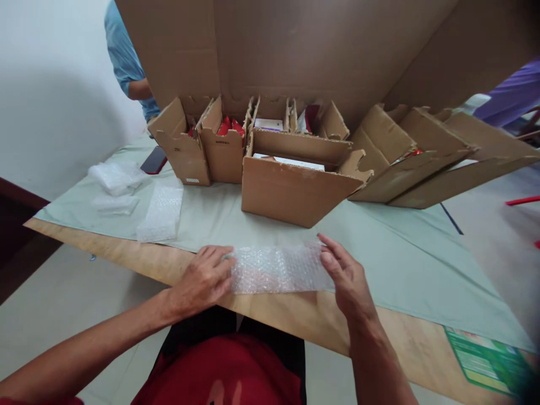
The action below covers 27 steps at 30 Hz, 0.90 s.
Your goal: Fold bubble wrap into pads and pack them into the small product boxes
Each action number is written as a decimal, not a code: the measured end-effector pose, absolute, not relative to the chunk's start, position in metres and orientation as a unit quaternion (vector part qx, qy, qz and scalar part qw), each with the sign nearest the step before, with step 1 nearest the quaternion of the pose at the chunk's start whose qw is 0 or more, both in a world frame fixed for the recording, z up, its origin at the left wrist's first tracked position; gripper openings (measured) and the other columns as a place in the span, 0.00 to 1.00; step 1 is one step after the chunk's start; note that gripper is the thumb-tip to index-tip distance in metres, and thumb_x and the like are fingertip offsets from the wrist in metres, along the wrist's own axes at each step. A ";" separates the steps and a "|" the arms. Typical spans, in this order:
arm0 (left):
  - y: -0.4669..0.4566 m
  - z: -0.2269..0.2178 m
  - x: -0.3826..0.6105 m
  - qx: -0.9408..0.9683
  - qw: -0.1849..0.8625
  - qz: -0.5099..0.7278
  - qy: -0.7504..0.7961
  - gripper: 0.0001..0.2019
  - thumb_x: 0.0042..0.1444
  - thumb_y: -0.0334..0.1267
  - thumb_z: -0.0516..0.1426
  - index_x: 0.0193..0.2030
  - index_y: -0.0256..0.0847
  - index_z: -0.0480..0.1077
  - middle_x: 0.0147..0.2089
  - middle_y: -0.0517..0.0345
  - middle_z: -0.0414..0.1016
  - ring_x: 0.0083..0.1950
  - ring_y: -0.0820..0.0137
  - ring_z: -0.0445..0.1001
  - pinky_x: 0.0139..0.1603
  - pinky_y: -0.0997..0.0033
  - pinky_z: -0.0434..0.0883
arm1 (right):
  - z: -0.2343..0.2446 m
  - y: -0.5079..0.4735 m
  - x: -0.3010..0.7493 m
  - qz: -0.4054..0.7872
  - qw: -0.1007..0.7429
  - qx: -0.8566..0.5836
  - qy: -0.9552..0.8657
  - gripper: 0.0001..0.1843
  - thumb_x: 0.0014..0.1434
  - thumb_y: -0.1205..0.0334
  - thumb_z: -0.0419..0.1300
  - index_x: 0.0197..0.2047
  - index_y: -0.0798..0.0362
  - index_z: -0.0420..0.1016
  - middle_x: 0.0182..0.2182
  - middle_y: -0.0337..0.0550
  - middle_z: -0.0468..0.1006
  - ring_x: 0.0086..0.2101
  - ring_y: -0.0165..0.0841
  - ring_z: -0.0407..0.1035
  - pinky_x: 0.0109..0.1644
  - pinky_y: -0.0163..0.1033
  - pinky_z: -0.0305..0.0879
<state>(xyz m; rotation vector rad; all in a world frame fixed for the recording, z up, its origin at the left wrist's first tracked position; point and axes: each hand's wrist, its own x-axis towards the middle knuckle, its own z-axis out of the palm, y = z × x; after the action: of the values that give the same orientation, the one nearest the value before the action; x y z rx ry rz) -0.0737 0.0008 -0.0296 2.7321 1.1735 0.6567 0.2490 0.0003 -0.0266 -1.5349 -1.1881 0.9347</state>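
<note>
Red shirt [219,365] sat nearest. Second-from-left carton [221,163] held red packets [232,127]; front carton [282,188] held something white [299,163], partly blocked those behind; right-hand cartons [375,163] showed something red [417,152]. Spare wrap [162,208] lay left, near phone [154,160]. Left hand [206,281] curled onto bubble-wrap strip [278,269] at table [278,312] edge; right hand [350,278], fingers parted, at its right end. Couldn't tell if either pinched.

Forward: the front box [291,194] is standing beyond the bubble wrap strip [278,270], blocking straight reach; its open top is leaving entry from above. Behind it, the rear boxes [223,160] and a tall cardboard panel [316,50] are closing the far side. Right hand [343,275]: the counter [405,253] is offering open room rightward, short of the leaning boxes [388,177]. Left hand [211,275]: a bubble wrap stack [162,214] is lying low ahead-left, leaving passage above.
</note>
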 end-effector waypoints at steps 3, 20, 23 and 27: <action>0.006 -0.034 -0.079 0.865 0.044 0.225 0.446 0.11 0.65 0.35 0.57 0.52 0.38 0.71 0.50 0.44 0.76 0.50 0.55 0.75 0.50 0.51 0.74 | -0.028 -0.001 0.260 0.378 0.483 -0.642 -0.460 0.39 0.55 0.30 0.64 0.58 0.51 0.78 0.43 0.49 0.84 0.46 0.45 0.77 0.54 0.50 0.73; 0.025 -0.026 -0.064 0.614 0.441 0.371 0.540 0.08 0.57 0.41 0.57 0.29 0.42 0.68 0.27 0.61 0.70 0.29 0.70 0.70 0.31 0.71 0.67 | -0.035 -0.011 0.251 0.314 0.423 -0.683 -0.506 0.19 0.57 0.43 0.65 0.29 0.51 0.77 0.25 0.40 0.75 0.27 0.33 0.66 0.30 0.36 0.64; 0.025 -0.025 -0.069 0.629 0.427 0.401 0.511 0.06 0.54 0.39 0.60 0.28 0.41 0.70 0.47 0.47 0.78 0.49 0.61 0.77 0.46 0.63 0.74 | -0.036 -0.010 0.249 0.306 0.421 -0.686 -0.508 0.20 0.56 0.41 0.65 0.29 0.50 0.79 0.25 0.41 0.77 0.27 0.34 0.68 0.28 0.35 0.66; 0.024 -0.022 -0.073 0.592 0.501 0.420 0.471 0.07 0.52 0.40 0.63 0.30 0.40 0.72 0.65 0.43 0.71 0.62 0.55 0.74 0.58 0.54 0.72 | -0.035 -0.008 0.243 0.310 0.454 -0.668 -0.501 0.19 0.52 0.40 0.68 0.31 0.49 0.81 0.28 0.43 0.81 0.30 0.37 0.74 0.32 0.36 0.72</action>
<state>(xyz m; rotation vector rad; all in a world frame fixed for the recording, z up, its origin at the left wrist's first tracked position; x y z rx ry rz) -0.0731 0.0238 -0.0220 1.4309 1.1394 1.0145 0.2431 -0.0079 -0.0346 -1.6497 -1.2359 0.7658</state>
